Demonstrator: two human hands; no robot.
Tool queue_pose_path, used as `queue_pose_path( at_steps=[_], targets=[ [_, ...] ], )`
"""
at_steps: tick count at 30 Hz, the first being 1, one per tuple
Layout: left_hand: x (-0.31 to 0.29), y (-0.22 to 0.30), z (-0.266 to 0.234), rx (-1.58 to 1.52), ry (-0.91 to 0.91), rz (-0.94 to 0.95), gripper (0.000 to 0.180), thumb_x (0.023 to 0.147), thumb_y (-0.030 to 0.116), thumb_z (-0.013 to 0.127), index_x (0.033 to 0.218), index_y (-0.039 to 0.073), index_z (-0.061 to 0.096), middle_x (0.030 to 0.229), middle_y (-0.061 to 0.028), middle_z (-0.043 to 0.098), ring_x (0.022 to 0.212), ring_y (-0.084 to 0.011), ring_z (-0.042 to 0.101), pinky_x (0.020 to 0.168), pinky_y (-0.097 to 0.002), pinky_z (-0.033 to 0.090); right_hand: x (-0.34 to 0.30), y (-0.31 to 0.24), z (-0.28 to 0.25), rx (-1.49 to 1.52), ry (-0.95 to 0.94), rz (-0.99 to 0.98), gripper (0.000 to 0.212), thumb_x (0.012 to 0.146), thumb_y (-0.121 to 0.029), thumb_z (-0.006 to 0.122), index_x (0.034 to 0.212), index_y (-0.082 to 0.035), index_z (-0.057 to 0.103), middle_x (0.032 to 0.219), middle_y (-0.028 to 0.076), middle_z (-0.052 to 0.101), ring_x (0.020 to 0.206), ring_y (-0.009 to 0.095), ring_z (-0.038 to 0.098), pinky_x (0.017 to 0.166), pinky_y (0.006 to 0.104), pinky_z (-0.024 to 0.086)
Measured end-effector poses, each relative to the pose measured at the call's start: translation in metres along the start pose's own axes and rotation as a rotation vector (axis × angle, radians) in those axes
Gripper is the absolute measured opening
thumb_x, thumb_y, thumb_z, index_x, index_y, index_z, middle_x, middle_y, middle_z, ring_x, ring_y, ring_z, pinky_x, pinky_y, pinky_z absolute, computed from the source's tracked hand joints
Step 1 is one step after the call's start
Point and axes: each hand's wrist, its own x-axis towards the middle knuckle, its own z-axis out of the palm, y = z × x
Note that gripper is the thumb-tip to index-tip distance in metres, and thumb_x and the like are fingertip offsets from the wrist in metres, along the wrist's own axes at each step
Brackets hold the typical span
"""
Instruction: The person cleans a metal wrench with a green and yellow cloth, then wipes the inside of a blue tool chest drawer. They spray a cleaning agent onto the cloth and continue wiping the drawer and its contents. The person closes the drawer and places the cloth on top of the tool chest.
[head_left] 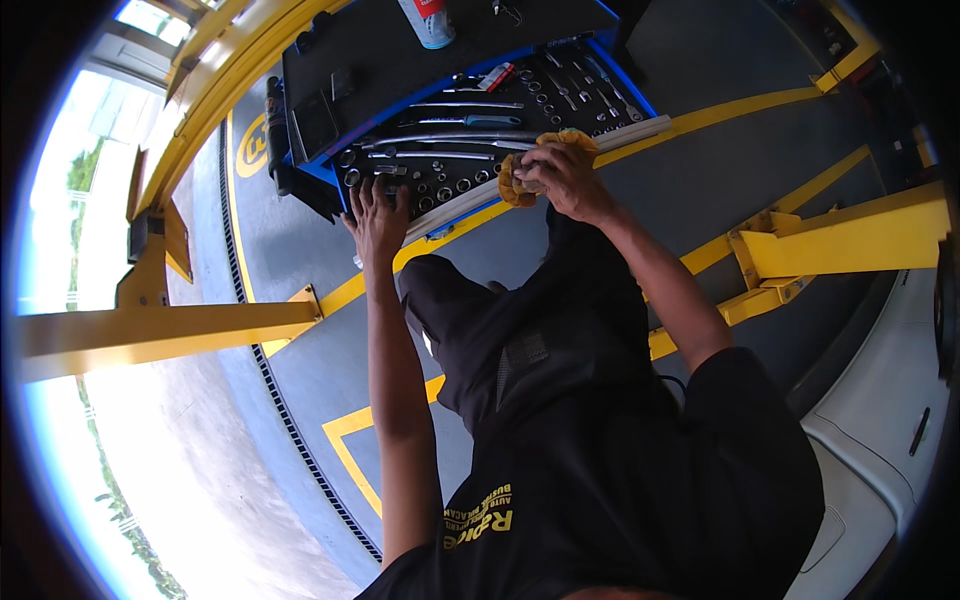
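Observation:
In front of me a tool drawer (625, 133) is pulled out of a black and blue tool cabinet (400, 60). My left hand (380, 222) lies at the drawer's left front corner, fingers spread over the sockets there. A crumpled yellow-orange cloth (572, 143) is bunched in my right hand (572, 186) above the drawer's front edge. Something greyish shows at those fingertips, too unclear to name. Between my hands sit several chrome sockets (463, 186). Behind them lie long bars and a blue-handled tool (478, 120), with spanners (610, 100) toward the right.
A spray can (430, 25) and a flat dark tablet-like object (314, 122) rest on the cabinet top. Yellow lift arms (170, 332) reach in from the left and right. A white car (880, 430) stands at the lower right. Yellow lines mark the grey floor (330, 380).

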Motion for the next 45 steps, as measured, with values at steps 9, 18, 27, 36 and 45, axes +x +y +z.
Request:
queue_pose_path(
  at_steps=[9,18,27,36,45],
  targets=[
    [0.003,0.003,0.006,0.032,0.027,0.004,0.072,0.108,0.062,0.052,0.165,0.016,0.048,0.176,-0.0128,0.038,0.169,-0.0379,0.020,0.130,-0.0748,0.010,-0.049,0.106,-0.092,-0.079,0.076,0.214,0.029,0.090,-0.012,0.084,0.117,-0.012,0.071,0.129,0.006,0.069,0.129,0.033,0.064,0.110,0.0495,0.052],
    [0.007,-0.002,0.003,0.045,-0.029,0.012,0.072,0.109,0.062,0.051,0.166,0.018,0.045,0.177,-0.0117,0.036,0.169,-0.0368,0.019,0.130,-0.0743,0.010,0.010,-0.031,0.025,0.058,0.075,-0.022,0.032,0.090,-0.017,0.085,0.120,-0.019,0.073,0.129,0.000,0.069,0.130,0.028,0.063,0.112,0.0476,0.048],
    [0.004,-0.004,0.010,0.065,-0.030,0.038,0.072,0.109,0.063,0.052,0.165,0.018,0.047,0.177,-0.0104,0.037,0.169,-0.0372,0.020,0.129,-0.0738,0.013,-0.061,0.110,-0.072,-0.243,0.069,0.109,0.039,0.098,-0.016,0.076,0.136,-0.015,0.067,0.144,0.006,0.066,0.145,0.029,0.057,0.125,0.0494,0.042],
    [0.009,-0.001,0.006,0.091,-0.031,0.022,0.075,0.108,0.064,0.051,0.166,0.017,0.046,0.177,-0.0104,0.037,0.169,-0.0355,0.021,0.130,-0.0726,0.013,-0.049,0.024,-0.010,-0.162,0.276,0.227,0.037,0.101,-0.007,0.073,0.138,-0.006,0.071,0.154,0.010,0.064,0.149,0.032,0.055,0.125,0.0478,0.045],
    [0.000,-0.008,0.009,0.088,-0.015,0.026,0.074,0.108,0.063,0.054,0.165,0.015,0.047,0.176,-0.0115,0.039,0.168,-0.0387,0.023,0.129,-0.0724,0.015,-0.085,0.094,-0.089,-0.360,0.434,0.501,0.021,0.098,-0.005,0.074,0.119,-0.004,0.071,0.128,0.011,0.066,0.122,0.036,0.063,0.103,0.0494,0.054]
  ],
)
